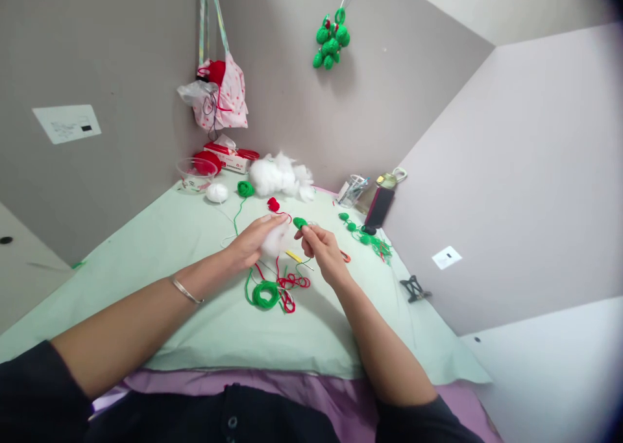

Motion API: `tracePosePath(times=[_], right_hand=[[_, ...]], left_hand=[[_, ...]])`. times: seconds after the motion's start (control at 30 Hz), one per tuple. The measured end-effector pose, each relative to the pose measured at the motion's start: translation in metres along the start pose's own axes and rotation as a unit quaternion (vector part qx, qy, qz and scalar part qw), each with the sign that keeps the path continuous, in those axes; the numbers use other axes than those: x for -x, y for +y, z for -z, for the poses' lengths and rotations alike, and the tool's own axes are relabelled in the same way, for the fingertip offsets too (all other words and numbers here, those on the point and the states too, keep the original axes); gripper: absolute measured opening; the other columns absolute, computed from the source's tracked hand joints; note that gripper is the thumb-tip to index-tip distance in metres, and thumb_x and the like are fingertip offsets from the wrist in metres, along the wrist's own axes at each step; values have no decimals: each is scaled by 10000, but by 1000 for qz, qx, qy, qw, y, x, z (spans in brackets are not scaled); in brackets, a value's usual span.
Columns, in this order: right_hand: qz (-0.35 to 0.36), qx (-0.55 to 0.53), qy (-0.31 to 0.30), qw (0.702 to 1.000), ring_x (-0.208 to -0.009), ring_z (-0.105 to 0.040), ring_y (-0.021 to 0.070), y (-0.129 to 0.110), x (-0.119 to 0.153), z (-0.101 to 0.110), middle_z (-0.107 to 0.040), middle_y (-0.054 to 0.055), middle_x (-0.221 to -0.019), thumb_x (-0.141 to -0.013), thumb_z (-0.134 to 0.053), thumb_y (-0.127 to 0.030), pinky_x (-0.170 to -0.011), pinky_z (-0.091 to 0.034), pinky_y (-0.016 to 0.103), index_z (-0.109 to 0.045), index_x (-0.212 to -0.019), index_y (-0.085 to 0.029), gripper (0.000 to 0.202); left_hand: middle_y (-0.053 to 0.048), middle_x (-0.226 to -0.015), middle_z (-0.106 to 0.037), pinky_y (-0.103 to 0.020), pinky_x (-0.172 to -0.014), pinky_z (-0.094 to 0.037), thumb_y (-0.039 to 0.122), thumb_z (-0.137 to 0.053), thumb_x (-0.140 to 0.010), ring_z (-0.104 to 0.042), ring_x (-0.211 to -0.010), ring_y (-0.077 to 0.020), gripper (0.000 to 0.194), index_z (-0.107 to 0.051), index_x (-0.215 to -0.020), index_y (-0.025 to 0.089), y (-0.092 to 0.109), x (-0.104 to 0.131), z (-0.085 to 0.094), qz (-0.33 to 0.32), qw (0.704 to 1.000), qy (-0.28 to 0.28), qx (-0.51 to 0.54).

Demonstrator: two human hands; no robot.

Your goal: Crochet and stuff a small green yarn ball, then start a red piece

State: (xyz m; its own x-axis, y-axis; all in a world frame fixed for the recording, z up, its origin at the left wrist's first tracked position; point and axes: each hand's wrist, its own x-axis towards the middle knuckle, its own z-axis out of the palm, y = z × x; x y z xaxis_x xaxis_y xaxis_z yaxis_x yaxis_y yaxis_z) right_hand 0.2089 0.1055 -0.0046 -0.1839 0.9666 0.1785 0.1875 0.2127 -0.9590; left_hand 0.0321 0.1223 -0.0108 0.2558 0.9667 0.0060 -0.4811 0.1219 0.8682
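My left hand [252, 240] is closed around a tuft of white stuffing [275, 239], which bulges out past the fingers. Pinched between the thumb and fingers of my right hand [321, 248] is a small green crocheted piece [300, 223], held just right of the stuffing and apart from it. Beneath the hands lie a coil of green yarn [265, 296], loops of red yarn [294, 281] and a yellow-handled crochet hook [293, 256]. A small red yarn piece [273, 204] rests beyond my left fingertips.
A pile of white stuffing [280, 174] sits at the back, near a green yarn ball [245, 189], a white yarn ball [217, 192] and a clear bowl [197, 176]. At right are several green crocheted pieces [365, 238], a phone [379, 207] and a clear cup [351, 190].
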Motion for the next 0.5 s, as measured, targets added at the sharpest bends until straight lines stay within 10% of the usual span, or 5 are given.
tracePosePath(times=[0.23,0.5], right_hand=[[-50,-91,-80,991,-459,-232,77,1,2,-10,-308,-95,-459,-836,-674,-544,-496,-205,269,-644,-701,-186,384],[-47,-130,-2,990,-464,-171,70,0,0,-12,-256,-104,-479,-803,-687,-563,-461,-161,257,-443,-610,-232,455]], left_hand=[[-52,-1013,-724,-238,-779,-528,252,-578,-865,-666,-921,-167,278,-703,-1102,179,4,1,-2,-14,997,4,78],[-96,-1095,-746,-366,-878,-567,288,-659,-852,-687,-1035,-257,185,-737,-999,208,-9,18,-21,50,991,-115,36]])
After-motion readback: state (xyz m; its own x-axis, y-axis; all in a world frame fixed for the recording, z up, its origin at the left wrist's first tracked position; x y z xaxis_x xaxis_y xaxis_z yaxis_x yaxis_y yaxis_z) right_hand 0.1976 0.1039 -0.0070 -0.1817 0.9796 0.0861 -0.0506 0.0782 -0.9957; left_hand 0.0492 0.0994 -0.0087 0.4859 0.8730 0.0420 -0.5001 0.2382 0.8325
